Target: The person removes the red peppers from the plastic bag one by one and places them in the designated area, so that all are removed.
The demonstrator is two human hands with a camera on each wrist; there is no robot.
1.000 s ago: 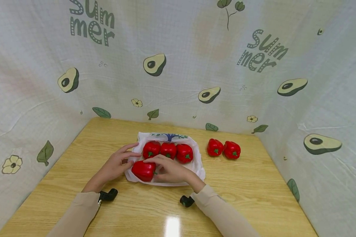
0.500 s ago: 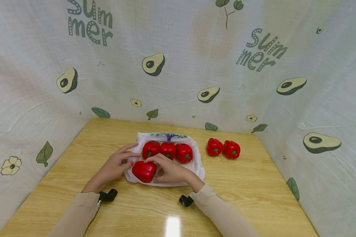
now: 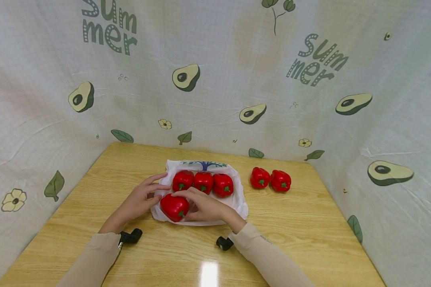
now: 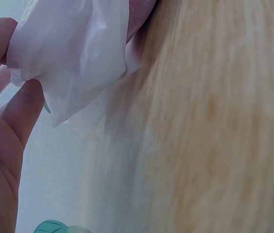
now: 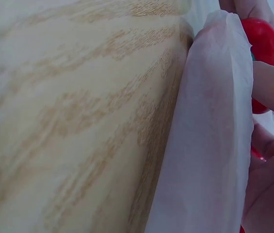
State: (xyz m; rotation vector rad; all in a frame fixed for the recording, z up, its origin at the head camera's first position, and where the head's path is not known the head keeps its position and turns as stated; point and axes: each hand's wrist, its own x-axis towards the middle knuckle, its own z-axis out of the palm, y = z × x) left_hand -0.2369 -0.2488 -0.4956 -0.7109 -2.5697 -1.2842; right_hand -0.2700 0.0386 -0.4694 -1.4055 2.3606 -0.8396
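Note:
In the head view a red bell pepper [image 3: 174, 208] lies in the near left corner of a shallow container lined with white paper or film [image 3: 233, 207]. My right hand [image 3: 210, 206] grips it from the right, fingers over its top and thumb low by the stem. Over the liner's left rim reaches my left hand [image 3: 141, 202], its fingers spread and loosely bent, thumb close to the same pepper. The left wrist view shows its fingertips partly hidden behind the white liner [image 4: 73, 58]. Red pepper also shows past the liner's edge in the right wrist view.
Along the container's far side sit three red bell peppers: left [image 3: 183, 181], middle [image 3: 203, 181] and right [image 3: 224, 185]. Two more peppers, one [image 3: 260, 178] beside another [image 3: 280, 181], lie on the wooden table [image 3: 291, 227] to the right. A patterned curtain [image 3: 215, 79] surrounds the table.
The near left pepper has turned in my right hand, its stem swinging from pointing right to pointing toward me. My left hand stays where it was.

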